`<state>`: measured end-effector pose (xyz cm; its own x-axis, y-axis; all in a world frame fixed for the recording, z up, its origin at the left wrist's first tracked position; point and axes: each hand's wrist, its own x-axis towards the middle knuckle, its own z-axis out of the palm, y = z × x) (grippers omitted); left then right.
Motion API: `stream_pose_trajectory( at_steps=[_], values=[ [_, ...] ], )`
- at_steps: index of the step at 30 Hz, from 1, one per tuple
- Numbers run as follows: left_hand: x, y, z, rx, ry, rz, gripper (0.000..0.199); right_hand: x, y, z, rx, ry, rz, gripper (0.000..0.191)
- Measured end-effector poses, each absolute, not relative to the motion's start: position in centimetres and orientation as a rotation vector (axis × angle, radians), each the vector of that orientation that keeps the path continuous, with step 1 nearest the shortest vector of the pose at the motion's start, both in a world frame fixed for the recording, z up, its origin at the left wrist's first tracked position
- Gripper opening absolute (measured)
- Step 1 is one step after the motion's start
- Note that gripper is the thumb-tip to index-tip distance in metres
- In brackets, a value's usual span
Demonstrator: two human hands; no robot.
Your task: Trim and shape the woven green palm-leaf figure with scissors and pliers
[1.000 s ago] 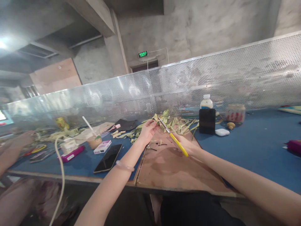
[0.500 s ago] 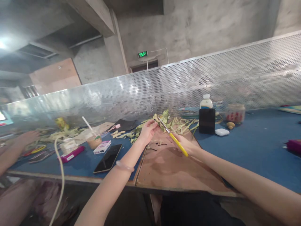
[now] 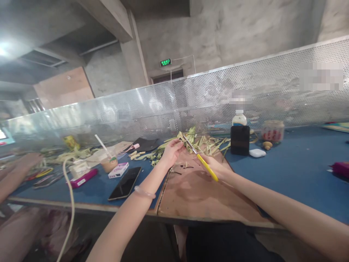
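Near the middle of the table, my left hand is closed on a pale green plant piece between thumb and fingers. From the right, my right hand is wrapped round a yellow-handled tool, whose thin metal tip reaches the plant piece beside my left fingertips. Whether its tips are apart is hard to tell. Behind both hands lies a heap of pale green strips. Small green clusters sit left of my left hand. Dark scraps lie on the brown board below.
A phone, a small box and a cup with a straw stand left. Right are a black upright object, a white case and a jar. Another person's hand is far left.
My two hands and the yellow-handled tool have hardly moved. The other person's hand at the far left has shifted slightly.
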<state>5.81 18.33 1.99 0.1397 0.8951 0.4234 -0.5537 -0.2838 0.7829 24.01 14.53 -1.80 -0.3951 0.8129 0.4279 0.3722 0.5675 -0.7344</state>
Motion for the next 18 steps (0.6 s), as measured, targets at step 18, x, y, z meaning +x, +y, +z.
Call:
stream_pose_trajectory(
  at_steps=[18],
  values=[
    [5.44, 18.68, 1.95, 1.143, 0.401, 1.511, 0.023, 24.01, 14.17, -1.55, -0.993, -2.022, 0.675, 0.017]
  ],
)
